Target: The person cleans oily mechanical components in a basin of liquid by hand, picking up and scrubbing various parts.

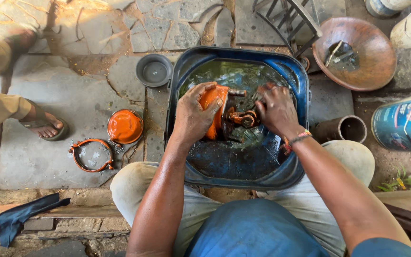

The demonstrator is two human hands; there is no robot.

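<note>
Two hands are on the orange machine part (224, 116), which sits in the blue tub (291, 166) of dark liquid. Your left hand (193, 114) has its fingers clamped over the rounded orange body. Your right hand (276, 108) has its fingers curled together on the metal fitting at the other end. The part's long axis runs straight from one set of fingers to the other.

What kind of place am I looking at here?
Probably an outdoor repair yard: cracked stone paving, a blue wash tub of dirty liquid, and orange machine parts laid on the ground.
</note>
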